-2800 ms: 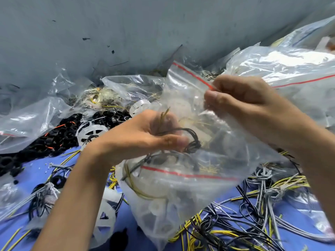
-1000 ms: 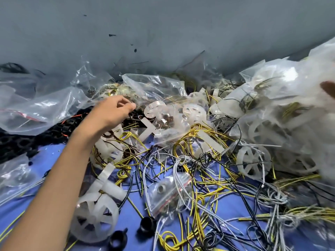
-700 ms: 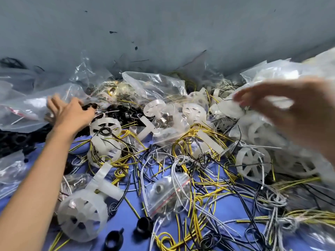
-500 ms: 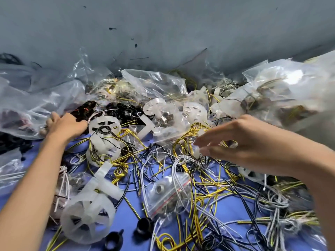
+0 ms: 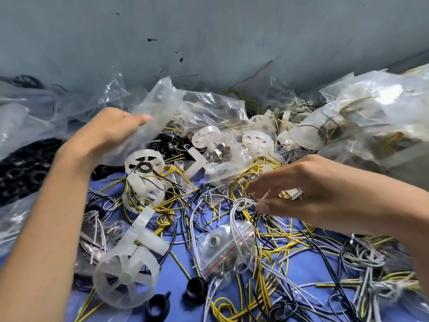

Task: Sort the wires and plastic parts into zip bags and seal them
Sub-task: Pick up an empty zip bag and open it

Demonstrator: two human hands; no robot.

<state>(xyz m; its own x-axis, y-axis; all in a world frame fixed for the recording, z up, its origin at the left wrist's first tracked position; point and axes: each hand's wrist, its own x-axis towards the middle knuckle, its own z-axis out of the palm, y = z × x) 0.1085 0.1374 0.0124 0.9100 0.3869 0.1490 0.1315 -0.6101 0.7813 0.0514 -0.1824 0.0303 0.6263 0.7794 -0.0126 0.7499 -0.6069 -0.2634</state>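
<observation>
While both forearms reach across the bench (image 5: pixel 178 273):
Left hand (image 5: pixel 109 133) grips a clear bag (image 5: pixel 162 105); right hand (image 5: pixel 301 189) hovers, loosely spread, above wires (image 5: pixel 241 202).

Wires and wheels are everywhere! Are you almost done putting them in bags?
Not nearly. Done: stuffed bags are piled on the right, and a small zip bag lies filled. In hand: the left hand grips a clear bag, while the right hand reaches at a white wire bundle. Left: loose yellow wires, a white wheel and black rings on the blue surface.
</observation>
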